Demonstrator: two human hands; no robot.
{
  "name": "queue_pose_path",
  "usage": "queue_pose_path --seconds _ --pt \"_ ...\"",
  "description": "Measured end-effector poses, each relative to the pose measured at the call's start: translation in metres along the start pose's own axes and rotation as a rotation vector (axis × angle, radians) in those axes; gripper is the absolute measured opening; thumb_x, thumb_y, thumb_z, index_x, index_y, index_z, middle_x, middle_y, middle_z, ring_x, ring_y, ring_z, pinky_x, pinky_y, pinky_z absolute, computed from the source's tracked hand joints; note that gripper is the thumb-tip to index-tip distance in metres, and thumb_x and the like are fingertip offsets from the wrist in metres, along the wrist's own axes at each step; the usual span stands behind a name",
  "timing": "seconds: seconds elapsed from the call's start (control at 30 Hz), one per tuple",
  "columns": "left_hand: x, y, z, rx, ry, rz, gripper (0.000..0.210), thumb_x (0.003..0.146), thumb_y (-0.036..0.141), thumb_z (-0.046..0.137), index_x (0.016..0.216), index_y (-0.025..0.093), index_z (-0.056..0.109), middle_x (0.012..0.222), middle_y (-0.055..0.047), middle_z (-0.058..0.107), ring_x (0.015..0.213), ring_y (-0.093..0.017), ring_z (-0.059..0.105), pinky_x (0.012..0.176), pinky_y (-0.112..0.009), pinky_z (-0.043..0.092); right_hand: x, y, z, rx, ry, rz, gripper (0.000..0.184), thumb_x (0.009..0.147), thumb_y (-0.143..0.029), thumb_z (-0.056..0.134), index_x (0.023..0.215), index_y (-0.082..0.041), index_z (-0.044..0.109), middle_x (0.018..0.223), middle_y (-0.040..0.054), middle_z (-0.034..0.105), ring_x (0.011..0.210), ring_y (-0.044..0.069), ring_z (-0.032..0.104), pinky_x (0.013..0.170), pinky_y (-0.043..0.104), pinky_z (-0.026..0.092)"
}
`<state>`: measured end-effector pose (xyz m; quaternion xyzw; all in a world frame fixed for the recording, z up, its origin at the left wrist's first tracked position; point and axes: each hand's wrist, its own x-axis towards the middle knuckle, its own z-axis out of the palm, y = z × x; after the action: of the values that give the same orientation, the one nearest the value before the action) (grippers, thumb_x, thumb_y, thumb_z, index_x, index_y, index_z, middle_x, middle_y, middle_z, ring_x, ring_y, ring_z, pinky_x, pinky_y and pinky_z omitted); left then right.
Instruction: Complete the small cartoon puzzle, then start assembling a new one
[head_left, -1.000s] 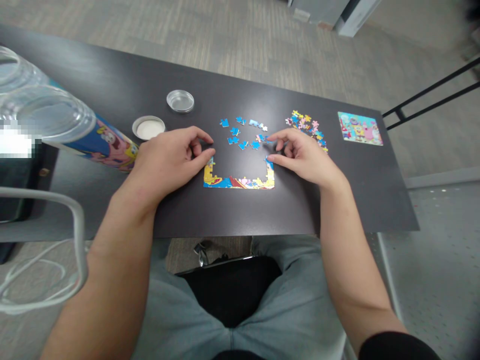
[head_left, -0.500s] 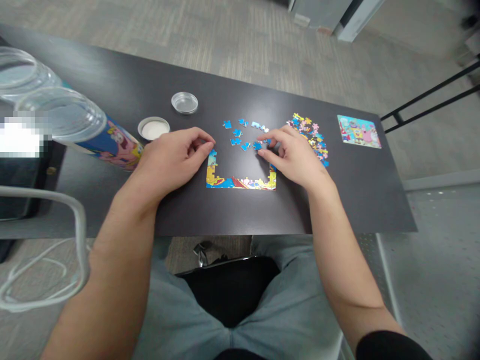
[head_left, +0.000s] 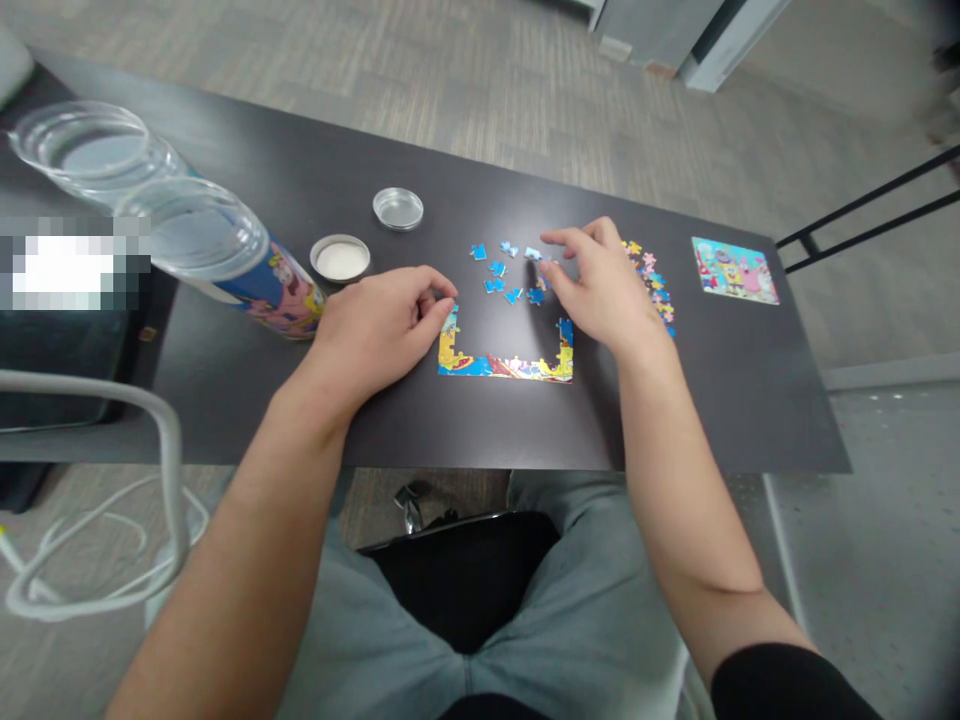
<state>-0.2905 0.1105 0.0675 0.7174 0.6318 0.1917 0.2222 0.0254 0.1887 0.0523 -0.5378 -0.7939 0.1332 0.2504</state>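
A partly joined jigsaw puzzle [head_left: 505, 368] lies on the dark table, its bottom edge and two short sides forming a U. My left hand [head_left: 390, 322] rests at the top of its left side, thumb and index fingertip pressed close together; whatever is between them is hidden. Over the loose pieces hovers my right hand [head_left: 600, 285], thumb and index finger apart with nothing seen between them. Below its fingers lie a blue piece [head_left: 535, 297] and a pale blue piece [head_left: 532, 254]. More blue pieces [head_left: 496, 270] are scattered to the left of these.
A pile of mixed puzzle pieces [head_left: 660, 290] is partly hidden behind my right hand. Farther right lies a picture card [head_left: 735, 270]. Two clear cylinders [head_left: 217, 250], a white-lined lid [head_left: 340, 258] and a clear lid [head_left: 398, 209] are on the left. A pale cable [head_left: 171, 450] loops at lower left.
My right hand has lifted up and away from the blue pieces, its fingers spreading. My left hand stays at the puzzle's left side. The whole view has shifted slightly.
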Motion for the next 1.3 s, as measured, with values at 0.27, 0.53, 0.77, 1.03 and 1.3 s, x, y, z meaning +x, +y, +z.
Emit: queue_pose_path --seconds 0.27,0.53,0.77,1.03,1.3 --pt "-0.003 -0.006 0.003 -0.031 0.023 0.088 0.026 0.113 0.035 0.074 0.130 0.029 0.092 0.118 -0.007 0.089 0.098 -0.029 0.078 0.083 -0.043 0.055 0.007 0.001 0.019 -0.030 0.008 -0.003 0.020 0.117 -0.023 0.084 0.135 -0.030 0.088 0.145 0.0166 0.072 0.149 0.047 0.077 0.132 0.077 0.066" --pt "0.000 -0.006 0.006 -0.039 0.031 0.074 0.023 0.111 0.035 0.078 0.129 0.030 0.091 0.112 -0.005 0.087 0.094 -0.028 0.076 0.081 -0.042 0.053 0.008 0.001 0.021 -0.032 0.020 -0.024 0.023 0.113 -0.015 0.082 0.132 -0.027 0.087 0.147 0.0176 0.073 0.149 0.047 0.075 0.140 0.076 0.059" --pt "0.001 -0.004 0.004 -0.046 0.048 0.056 0.021 0.110 0.036 0.081 0.128 0.031 0.091 0.111 -0.004 0.087 0.096 -0.029 0.077 0.081 -0.042 0.052 0.011 -0.011 0.018 0.065 -0.071 -0.002 0.019 0.109 -0.011 0.086 0.114 -0.029 0.082 0.133 0.0113 0.075 0.127 0.036 0.076 0.122 0.059 0.065" --pt "0.002 -0.001 0.002 -0.039 0.035 0.033 0.025 0.110 0.037 0.079 0.132 0.032 0.092 0.116 -0.005 0.090 0.096 -0.029 0.077 0.080 -0.042 0.052 0.009 -0.015 0.010 0.172 -0.143 -0.042 0.030 0.107 -0.011 0.084 0.130 -0.031 0.082 0.116 0.0042 0.085 0.099 0.028 0.071 0.105 0.049 0.062" --pt "0.003 -0.001 0.002 -0.033 0.058 0.031 0.024 0.111 0.045 0.080 0.130 0.035 0.092 0.112 -0.005 0.092 0.101 -0.032 0.079 0.080 -0.044 0.054 0.002 -0.018 0.011 0.119 -0.118 -0.058 0.012 0.108 -0.019 0.088 0.111 -0.030 0.086 0.128 0.0097 0.082 0.115 0.035 0.078 0.115 0.057 0.064"
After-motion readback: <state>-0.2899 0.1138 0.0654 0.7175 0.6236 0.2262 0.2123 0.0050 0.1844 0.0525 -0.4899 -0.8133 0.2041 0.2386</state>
